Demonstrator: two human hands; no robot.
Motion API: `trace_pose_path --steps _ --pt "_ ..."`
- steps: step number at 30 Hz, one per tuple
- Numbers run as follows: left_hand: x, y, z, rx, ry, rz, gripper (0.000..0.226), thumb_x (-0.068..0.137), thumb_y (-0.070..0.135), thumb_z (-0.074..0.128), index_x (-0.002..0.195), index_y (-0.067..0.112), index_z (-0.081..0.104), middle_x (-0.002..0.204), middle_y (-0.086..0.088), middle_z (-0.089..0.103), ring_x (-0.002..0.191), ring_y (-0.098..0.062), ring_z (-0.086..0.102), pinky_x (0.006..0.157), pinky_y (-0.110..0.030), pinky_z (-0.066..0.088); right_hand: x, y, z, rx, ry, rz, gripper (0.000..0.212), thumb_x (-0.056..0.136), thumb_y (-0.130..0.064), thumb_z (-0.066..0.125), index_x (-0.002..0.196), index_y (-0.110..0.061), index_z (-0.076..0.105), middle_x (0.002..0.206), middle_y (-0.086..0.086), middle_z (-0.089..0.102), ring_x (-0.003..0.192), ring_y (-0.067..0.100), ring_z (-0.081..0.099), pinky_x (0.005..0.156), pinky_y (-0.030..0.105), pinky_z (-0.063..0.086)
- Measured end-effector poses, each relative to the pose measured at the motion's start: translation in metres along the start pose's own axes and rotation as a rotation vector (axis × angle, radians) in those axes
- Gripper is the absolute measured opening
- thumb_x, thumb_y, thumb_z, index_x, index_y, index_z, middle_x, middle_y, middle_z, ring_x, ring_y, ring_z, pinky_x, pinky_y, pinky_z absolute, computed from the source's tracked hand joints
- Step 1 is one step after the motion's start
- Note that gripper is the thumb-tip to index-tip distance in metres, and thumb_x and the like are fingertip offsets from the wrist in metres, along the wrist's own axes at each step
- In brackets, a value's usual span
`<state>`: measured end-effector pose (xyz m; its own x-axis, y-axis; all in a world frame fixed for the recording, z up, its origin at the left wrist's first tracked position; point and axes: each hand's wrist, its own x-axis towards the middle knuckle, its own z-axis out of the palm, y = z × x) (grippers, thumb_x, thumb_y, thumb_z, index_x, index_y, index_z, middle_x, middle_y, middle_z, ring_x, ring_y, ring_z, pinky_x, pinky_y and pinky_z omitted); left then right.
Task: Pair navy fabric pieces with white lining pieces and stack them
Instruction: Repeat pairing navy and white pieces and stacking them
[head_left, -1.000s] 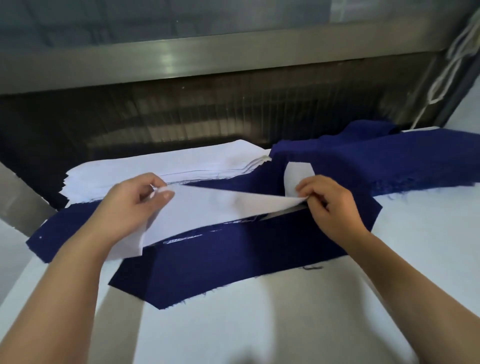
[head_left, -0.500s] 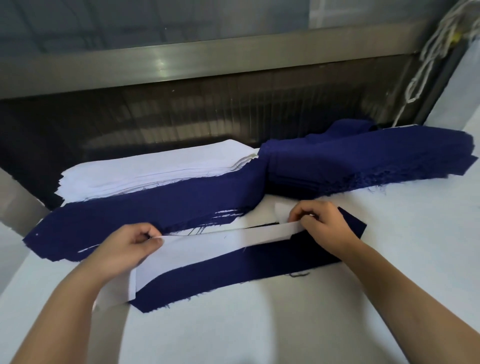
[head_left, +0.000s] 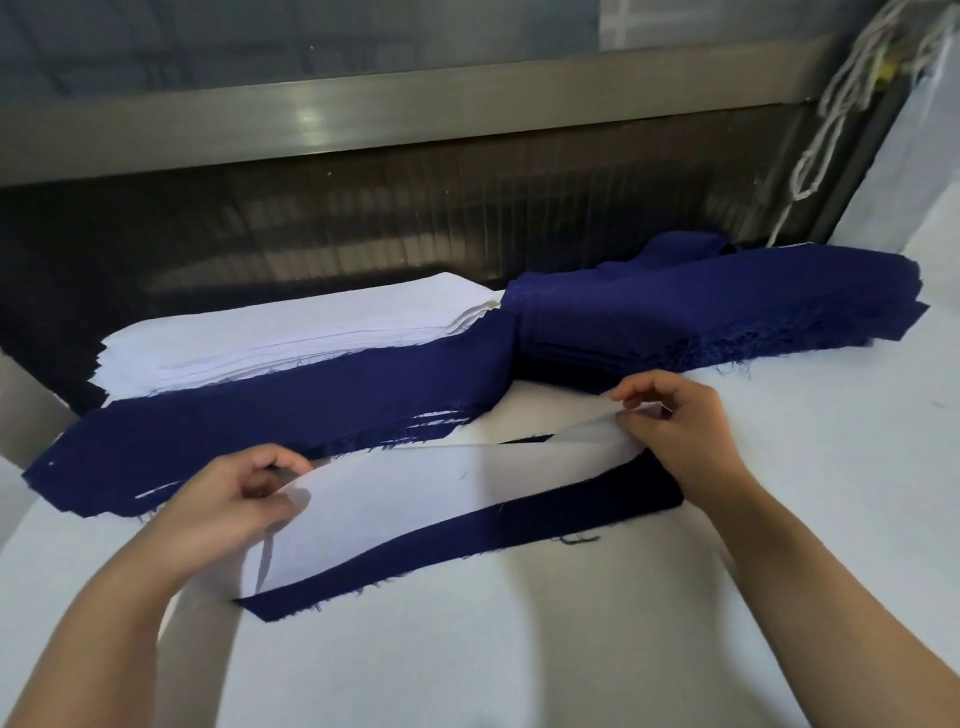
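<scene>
Fingers (head_left: 278, 460) of the left hand (head_left: 228, 504) pinch the near-left end of a white lining strip (head_left: 395, 499). It lies on a navy strip (head_left: 467, 543) mid-tabletop (head_left: 519, 649), and both run from near left to far right, where the right hand (head_left: 680, 431) pinches the lining's lifted end.

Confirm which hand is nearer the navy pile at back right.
Right. The right hand sits just in front of the navy pile, by its frayed edge; the left hand is well off to its left.
</scene>
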<state>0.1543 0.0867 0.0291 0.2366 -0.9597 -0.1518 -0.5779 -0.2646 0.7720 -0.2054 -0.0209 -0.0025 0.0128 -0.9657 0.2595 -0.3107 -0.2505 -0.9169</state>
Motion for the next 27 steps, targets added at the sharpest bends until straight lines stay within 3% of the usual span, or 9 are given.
trace_pose_path --steps 3,5,8,11,14,20,23,27 --pt "-0.001 -0.007 -0.001 -0.03 0.058 0.031 0.022 0.083 0.001 0.069 0.089 0.023 0.07 0.076 -0.005 0.071 0.076 -0.017 0.065 0.068 -0.016 0.046 0.0 -0.003 -0.004 0.022 0.058 -0.033 0.044 0.072 0.011 0.067 0.074 -0.033 0.064 0.093 -0.011 0.059 0.08 -0.006 0.053 0.071 0.011 0.041" --pt "-0.002 -0.013 -0.004 -0.073 0.089 0.061 0.026 0.082 0.0 0.07 0.086 0.026 0.071 0.071 -0.005 0.068 0.067 -0.007 0.063 0.069 -0.016 0.046 0.001 -0.005 -0.005 -0.01 0.082 -0.037 0.046 0.07 0.01 0.07 0.081 -0.034 0.063 0.106 -0.01 0.053 0.09 -0.01 0.05 0.073 0.004 0.038" --pt "-0.006 -0.023 -0.008 -0.14 0.152 0.087 0.039 0.08 -0.003 0.071 0.088 0.036 0.07 0.071 -0.002 0.07 0.066 -0.002 0.063 0.077 -0.027 0.045 0.002 -0.003 -0.006 -0.066 0.087 0.0 0.054 0.068 0.009 0.073 0.09 -0.038 0.058 0.122 -0.003 0.041 0.098 0.002 0.051 0.072 0.003 0.04" --pt "-0.01 -0.033 -0.009 -0.17 0.2 0.106 0.043 0.079 -0.001 0.072 0.095 0.039 0.068 0.076 -0.001 0.073 0.073 0.0 0.065 0.074 -0.016 0.051 0.003 -0.001 -0.008 -0.043 0.08 0.071 0.053 0.07 0.007 0.073 0.093 -0.038 0.057 0.127 0.001 0.04 0.102 0.009 0.053 0.07 0.01 0.042" --pt "-0.011 -0.041 -0.011 -0.141 0.242 0.113 0.041 0.079 0.005 0.074 0.098 0.041 0.067 0.076 0.002 0.072 0.076 0.004 0.065 0.069 -0.001 0.044 0.005 0.002 -0.009 -0.014 0.065 0.117 0.045 0.072 0.002 0.074 0.09 -0.036 0.058 0.122 0.006 0.051 0.1 0.008 0.056 0.07 0.014 0.043" --pt "-0.012 -0.042 -0.011 -0.035 0.314 0.187 0.041 0.078 0.011 0.076 0.095 0.047 0.064 0.079 0.013 0.069 0.073 0.003 0.062 0.071 -0.001 0.043 0.004 0.003 -0.009 -0.038 0.107 0.049 0.041 0.076 0.006 0.065 0.077 -0.035 0.062 0.088 -0.006 0.064 0.087 0.003 0.059 0.072 0.019 0.042" --pt "-0.012 -0.043 -0.01 0.003 0.324 0.2 0.044 0.078 0.01 0.076 0.093 0.049 0.063 0.078 0.015 0.069 0.072 0.002 0.061 0.068 -0.002 0.041 0.003 0.002 -0.008 -0.108 -0.002 -0.03 0.044 0.079 0.01 0.056 0.074 -0.033 0.063 0.082 -0.004 0.067 0.078 0.007 0.061 0.072 0.018 0.045" --pt "-0.012 -0.046 -0.009 0.029 0.326 0.198 0.047 0.079 0.007 0.075 0.09 0.052 0.062 0.079 0.016 0.069 0.075 -0.001 0.061 0.069 -0.006 0.041 0.0 0.001 -0.006 -0.207 -0.228 -0.105 0.039 0.081 0.011 0.058 0.078 -0.027 0.067 0.089 -0.011 0.067 0.081 -0.001 0.06 0.073 0.005 0.044"
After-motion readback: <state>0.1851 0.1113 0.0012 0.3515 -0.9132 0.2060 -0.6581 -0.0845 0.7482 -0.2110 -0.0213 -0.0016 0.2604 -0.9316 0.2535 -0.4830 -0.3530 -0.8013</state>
